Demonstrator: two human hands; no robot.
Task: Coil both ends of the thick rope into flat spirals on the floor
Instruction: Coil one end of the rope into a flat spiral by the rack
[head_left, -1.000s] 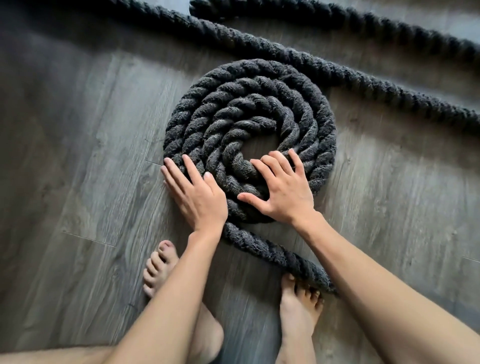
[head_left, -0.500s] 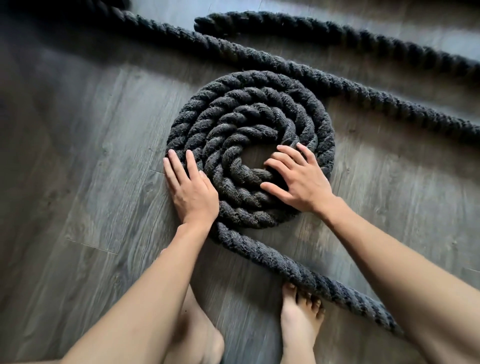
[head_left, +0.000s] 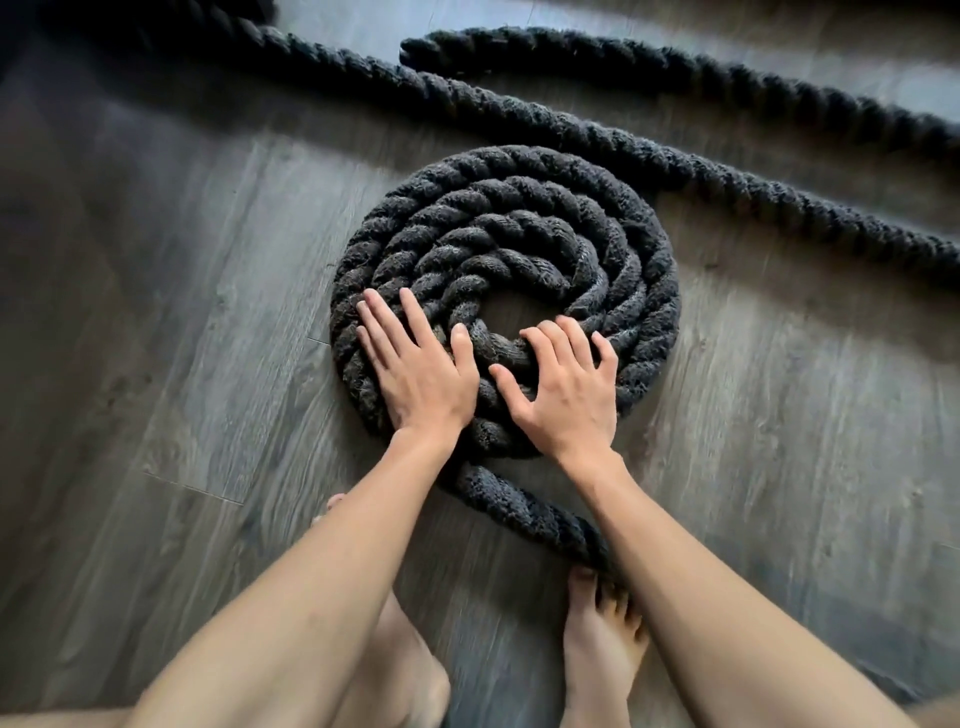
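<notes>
A thick dark rope lies wound into a flat spiral (head_left: 511, 218) on the wooden floor, with a small bare gap at its centre. My left hand (head_left: 415, 369) rests flat, fingers spread, on the spiral's near-left turns. My right hand (head_left: 566, 389) presses on the near inner turns, fingers curled over the innermost loop. The rope's tail (head_left: 524, 512) leaves the spiral's near edge and passes under my right forearm. The other rope end (head_left: 415, 49) lies loose at the far side, uncoiled.
A long straight run of rope (head_left: 727, 176) crosses the floor just behind the spiral, from far left to right. My bare feet (head_left: 597, 639) stand close to the tail. Grey plank floor (head_left: 182, 364) spreads to the left and right.
My left hand has slid from the spiral's outer left edge onto its turns. My right hand has moved left, toward the centre. The tail now lies closer to my feet.
</notes>
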